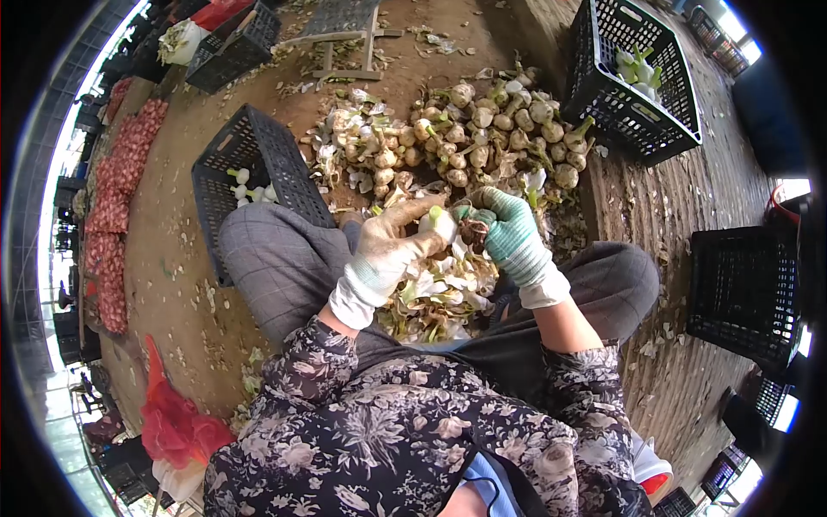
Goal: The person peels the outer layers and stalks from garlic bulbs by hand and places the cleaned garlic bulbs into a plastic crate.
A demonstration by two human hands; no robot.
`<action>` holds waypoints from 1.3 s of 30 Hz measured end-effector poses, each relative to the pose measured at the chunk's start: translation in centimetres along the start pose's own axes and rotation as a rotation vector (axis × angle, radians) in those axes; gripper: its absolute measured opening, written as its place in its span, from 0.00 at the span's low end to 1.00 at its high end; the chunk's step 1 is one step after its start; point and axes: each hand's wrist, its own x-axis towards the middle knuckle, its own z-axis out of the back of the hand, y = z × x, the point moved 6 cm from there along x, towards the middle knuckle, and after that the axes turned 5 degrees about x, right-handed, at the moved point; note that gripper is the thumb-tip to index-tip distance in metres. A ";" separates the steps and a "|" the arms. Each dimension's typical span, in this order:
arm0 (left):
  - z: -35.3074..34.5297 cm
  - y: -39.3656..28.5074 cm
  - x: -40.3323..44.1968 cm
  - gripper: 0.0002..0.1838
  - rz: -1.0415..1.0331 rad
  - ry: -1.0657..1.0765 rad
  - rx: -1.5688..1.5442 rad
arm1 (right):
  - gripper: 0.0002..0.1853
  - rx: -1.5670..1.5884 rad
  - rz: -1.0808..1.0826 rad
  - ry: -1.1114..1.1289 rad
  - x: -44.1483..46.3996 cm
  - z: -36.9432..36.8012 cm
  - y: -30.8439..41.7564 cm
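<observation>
My left hand (388, 246), in a pale work glove, is closed around a white, peeled garlic bulb (440, 223) with a short green stem. Close beside it, my right hand (510, 231), in a green and white glove, is pinched shut. A dark brownish bit (472, 229) shows at its fingertips near the bulb; what it is cannot be made out. Below both hands, between my legs, lies a heap of garlic peelings (439, 291). Beyond them spreads a pile of unpeeled garlic bulbs (482, 129) on the ground.
A black crate (297, 172) with several peeled bulbs stands by my left knee. Another black crate (633, 142), also holding white bulbs, sits at the upper right. A wooden stool (340, 21) stands beyond the pile. Pink net sacks (112, 224) line the left; a crate (741, 293) is right.
</observation>
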 end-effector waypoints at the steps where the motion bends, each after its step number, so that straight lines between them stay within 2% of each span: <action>1: -0.2 -0.1 0.0 0.22 0.031 0.024 -0.034 | 0.05 0.005 0.026 -0.009 0.5 0.5 -0.8; 3: -0.5 -0.4 -0.3 0.22 0.096 0.071 -0.101 | 0.06 0.452 -0.047 0.060 1.8 0.8 -2.4; 5: -0.3 -0.8 -0.2 0.22 0.071 0.024 -0.053 | 0.09 0.137 -0.033 0.041 1.0 1.2 -1.3; 7: -0.3 -1.1 0.0 0.22 0.022 -0.001 -0.012 | 0.11 -0.062 0.177 0.214 0.9 0.4 0.0; 9: -0.1 -0.4 0.0 0.22 0.056 0.050 -0.101 | 0.13 -0.019 -0.018 0.226 -0.1 -0.5 1.1; 11: 0.0 -0.3 0.0 0.22 0.041 0.066 -0.140 | 0.13 0.072 0.029 0.216 -0.1 -0.3 1.3; 13: 0.2 -0.7 0.1 0.22 -0.026 0.039 -0.135 | 0.11 0.170 -0.115 0.104 -0.3 -0.2 1.6; 16: 0.6 -0.4 0.3 0.22 -0.082 -0.031 0.033 | 0.08 0.153 -0.078 0.113 -0.3 -0.8 0.3; 17: 0.7 -0.2 0.4 0.22 -0.070 -0.007 0.057 | 0.06 0.170 -0.036 0.047 -0.3 -0.8 0.0; 20: 0.9 0.0 0.5 0.22 -0.031 0.067 0.066 | 0.05 0.186 -0.040 0.035 0.0 -0.3 -0.1; 21: 0.6 -0.3 0.3 0.22 -0.022 0.091 0.023 | 0.05 0.285 -0.156 0.012 0.1 -0.2 -0.8; 23: 0.3 -0.6 0.5 0.23 -0.048 0.087 0.042 | 0.05 0.194 -0.086 0.007 0.1 -0.2 -0.5; 26: 0.3 -0.2 1.0 0.22 -0.167 0.098 -0.239 | 0.04 0.218 -0.024 0.060 0.0 -1.8 0.1; 28: 0.9 0.6 1.8 0.20 -0.117 -0.005 -0.257 | 0.01 0.012 0.252 0.033 -0.7 -3.0 1.3; 29: 1.2 1.0 2.2 0.20 -0.093 -0.057 -0.268 | 0.02 -0.176 0.318 0.035 -0.5 -2.9 1.2; 30: 1.5 1.4 2.6 0.16 -0.032 -0.104 -0.484 | 0.02 0.082 0.095 -0.012 0.0 -2.1 0.0; 31: 2.4 2.9 2.9 0.18 0.043 -0.243 -0.614 | 0.03 0.177 -0.011 -0.132 0.9 -0.5 -0.8; 32: 2.1 2.3 2.7 0.18 0.006 -0.198 -0.645 | 0.03 0.270 -0.113 -0.253 1.8 1.5 -1.7; 33: 1.7 1.3 2.4 0.18 -0.033 -0.150 -0.675 | 0.08 -0.267 -0.011 -0.231 2.5 2.8 -2.0; 36: 1.9 0.9 2.7 0.20 -0.093 -0.077 -0.745 | 0.17 -0.275 0.249 -0.108 1.7 0.8 -2.1; 37: 2.1 1.0 2.9 0.20 -0.106 -0.064 -0.753 | 0.27 0.003 0.246 -0.014 1.0 0.1 -1.8; 38: 2.0 1.1 2.9 0.21 -0.115 -0.049 -0.759 | 0.29 0.209 0.028 0.038 0.4 -0.9 -0.4; 39: 1.4 0.8 2.6 0.21 -0.126 -0.029 -0.728 | 0.28 0.243 0.027 0.100 0.2 -1.8 -0.5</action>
